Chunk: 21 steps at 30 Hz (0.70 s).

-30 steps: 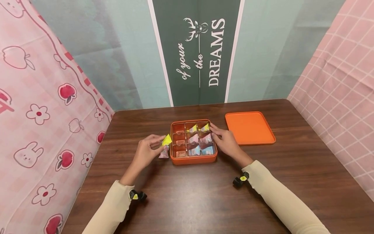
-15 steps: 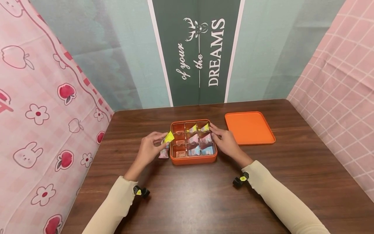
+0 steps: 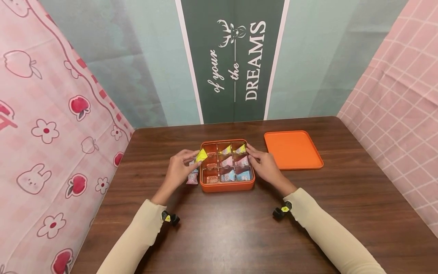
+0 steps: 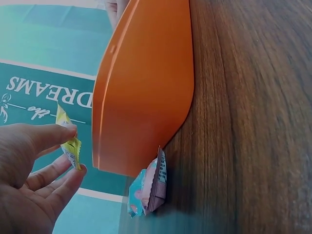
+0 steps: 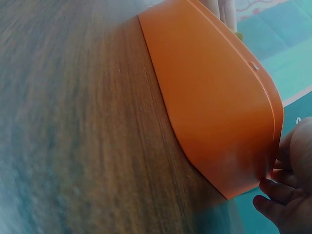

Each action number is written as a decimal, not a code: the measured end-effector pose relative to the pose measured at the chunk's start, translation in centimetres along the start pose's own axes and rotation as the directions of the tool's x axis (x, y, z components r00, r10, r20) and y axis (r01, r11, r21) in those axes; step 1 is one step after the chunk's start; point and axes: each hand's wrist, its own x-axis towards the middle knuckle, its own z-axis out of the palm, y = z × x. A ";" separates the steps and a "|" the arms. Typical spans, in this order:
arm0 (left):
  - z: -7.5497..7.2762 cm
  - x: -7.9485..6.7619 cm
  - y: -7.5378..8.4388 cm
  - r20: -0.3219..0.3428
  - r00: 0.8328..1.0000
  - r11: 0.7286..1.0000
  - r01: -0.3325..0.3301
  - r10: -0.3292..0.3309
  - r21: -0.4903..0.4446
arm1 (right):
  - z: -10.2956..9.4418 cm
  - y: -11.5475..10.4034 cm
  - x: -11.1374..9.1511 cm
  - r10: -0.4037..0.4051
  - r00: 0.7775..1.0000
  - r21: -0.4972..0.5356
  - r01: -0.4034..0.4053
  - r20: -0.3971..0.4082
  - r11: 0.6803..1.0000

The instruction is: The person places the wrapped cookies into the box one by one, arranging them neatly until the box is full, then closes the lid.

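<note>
The left hand [image 3: 180, 168] pinches 1 shiny yellow packet [image 3: 201, 155] between thumb and fingers, near the left rim of the smooth, round-cornered orange box [image 3: 227, 187]. The right hand [image 3: 265, 166], fingers loosely bent, touches the box's right side. Only the head view shows 9 compartments [image 3: 211, 171]; only the left wrist view resolves the loose pink packet's [image 4: 152, 189] ribbed end.

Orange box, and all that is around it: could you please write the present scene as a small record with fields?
Box: orange, uncovered, three rows of three compartments
Inside: yellow packets at back, pink packets between, blue packets in front; left column without packets
Left hand: pinches another yellow packet by the box's left edge
Right hand: touches the box's right side
Loose: pink packet and blue packet, on the table
Lid: lies right of the box
</note>
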 end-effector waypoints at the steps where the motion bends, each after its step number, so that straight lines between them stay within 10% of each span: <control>1: 0.1 0.1 0.0 0.000 1.000 1.000 -0.005 0.005 -0.001 | 0.0 0.0 0.0 -0.002 1.000 0.001 0.002 -0.002 1.000; 21: 1.4 1.6 0.2 0.014 1.000 0.999 0.015 -0.016 0.031 | 0.0 -0.1 -0.1 0.002 1.000 0.005 -0.002 -0.010 1.000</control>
